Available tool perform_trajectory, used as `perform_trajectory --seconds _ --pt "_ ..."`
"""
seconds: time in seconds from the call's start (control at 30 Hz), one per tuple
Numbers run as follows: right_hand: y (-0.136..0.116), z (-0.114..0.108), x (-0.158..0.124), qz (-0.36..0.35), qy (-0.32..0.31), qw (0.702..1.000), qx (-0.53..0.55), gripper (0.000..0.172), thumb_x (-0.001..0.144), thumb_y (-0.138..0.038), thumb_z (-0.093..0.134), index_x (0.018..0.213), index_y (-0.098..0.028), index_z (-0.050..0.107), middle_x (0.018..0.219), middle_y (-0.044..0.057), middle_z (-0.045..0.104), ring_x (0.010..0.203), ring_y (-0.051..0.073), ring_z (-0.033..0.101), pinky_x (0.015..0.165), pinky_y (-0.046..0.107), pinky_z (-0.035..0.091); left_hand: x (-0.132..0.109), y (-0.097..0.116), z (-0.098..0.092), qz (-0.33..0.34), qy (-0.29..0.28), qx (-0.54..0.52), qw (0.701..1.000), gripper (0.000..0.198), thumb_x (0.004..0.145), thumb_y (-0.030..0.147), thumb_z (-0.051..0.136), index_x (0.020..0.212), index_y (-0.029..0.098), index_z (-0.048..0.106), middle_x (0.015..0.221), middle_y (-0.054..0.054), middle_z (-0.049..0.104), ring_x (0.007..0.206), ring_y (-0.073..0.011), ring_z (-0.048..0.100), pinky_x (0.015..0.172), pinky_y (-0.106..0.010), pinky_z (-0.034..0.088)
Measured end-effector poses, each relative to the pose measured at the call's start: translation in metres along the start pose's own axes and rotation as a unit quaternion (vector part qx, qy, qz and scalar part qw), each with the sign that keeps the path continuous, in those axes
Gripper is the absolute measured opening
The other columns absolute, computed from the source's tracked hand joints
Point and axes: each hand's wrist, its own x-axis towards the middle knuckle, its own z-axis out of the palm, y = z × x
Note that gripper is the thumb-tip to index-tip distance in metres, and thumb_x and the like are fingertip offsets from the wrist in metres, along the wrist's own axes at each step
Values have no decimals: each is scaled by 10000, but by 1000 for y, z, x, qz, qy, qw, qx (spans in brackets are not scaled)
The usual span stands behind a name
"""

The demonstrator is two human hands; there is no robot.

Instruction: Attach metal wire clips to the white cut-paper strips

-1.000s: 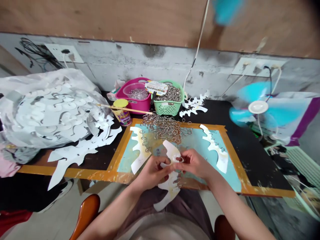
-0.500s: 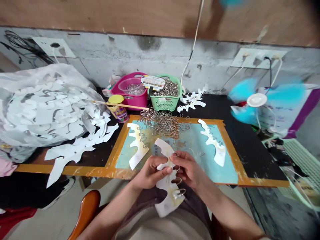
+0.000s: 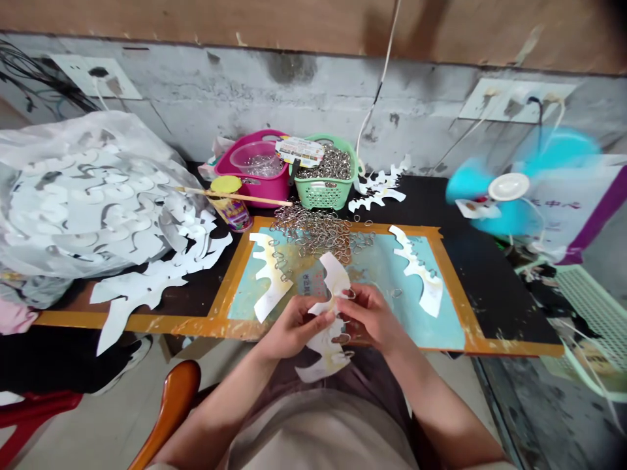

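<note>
The left hand and the right hand are close together at the near edge of the teal painted board, and both pinch one white paper cut-out, which has some metal rings hanging in its notches. Two more pieces lie on this board, the left cut-out and the right cut-out, and each also carries a few rings. A big pile of loose rings remains at the far edge of the board, so many rings are not yet attached. Compared with the earlier view, the lower end of the held cut-out is lifted a little and turned more to the side.
</note>
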Motion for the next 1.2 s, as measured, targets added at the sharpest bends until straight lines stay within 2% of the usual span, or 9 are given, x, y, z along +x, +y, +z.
perform_trajectory --seconds 0.13,0.2,0.3,0.43,0.57,0.67,0.77,0.93,1.2 --pt "3 4 2 -4 23 999 -43 345 723 -448 816 777 -182 602 579 -67 525 418 68 474 414 216 508 1 -3 0 -26 -12 -64 998 533 676 630 764 823 129 656 522 48 482 412 -49 375 392 -164 283" --pt "6 3 5 -18 0 1000 -21 360 726 -485 804 804 -182 626 628 -41 578 476 94 533 460 226 511 3 -1 2 -34 7 -57 998 469 730 593 743 730 142 615 463 75 410 379 -32 314 374 -151 238" --pt "11 0 7 -64 -15 998 -12 368 770 -533 750 857 -187 663 711 -4 630 594 129 589 576 247 509 7 1 6 -23 58 -54 997 455 821 515 691 608 155 510 439 83 365 374 -23 273 376 -143 214" --pt "14 1 3 -130 -1 985 -117 263 881 -442 660 804 -191 637 685 -10 583 601 126 524 574 237 413 12 -3 13 10 157 -83 984 450 816 517 694 614 167 495 454 92 372 381 -24 271 386 -139 240" --pt "12 9 -1 -264 110 915 -286 130 895 -325 649 845 -205 645 782 8 616 728 162 559 668 263 427 13 -12 19 47 243 -84 965 431 799 495 719 612 169 507 468 82 429 402 -34 362 407 -142 306" --pt "8 13 0 -314 157 869 -349 51 890 -262 652 886 -214 670 873 26 670 837 186 613 770 286 457 12 -15 20 40 282 -131 950 420 691 497 807 689 182 529 538 72 533 448 -64 505 453 -162 420" --pt "3 15 2 -327 137 862 -363 70 887 -238 649 937 -225 696 973 44 699 942 210 637 854 315 472 11 -11 16 18 284 -158 946 490 567 506 876 733 176 554 630 34 622 521 -136 629 496 -237 525" --pt "-4 17 0 -320 153 858 -372 117 883 -234 645 994 -222 681 1001 54 696 970 218 644 863 330 494 12 4 16 22 225 -21 974 432 748 478 764 565 122 602 488 0 554 443 -140 592 446 -233 505" --pt "-1 18 6 -389 158 822 -385 82 900 -194 638 943 -230 698 1073 65 655 1049 218 621 907 347 493 9 3 28 137 285 79 945 263 856 334 659 706 120 691 611 -32 669 543 -158 626 527 -234 533"
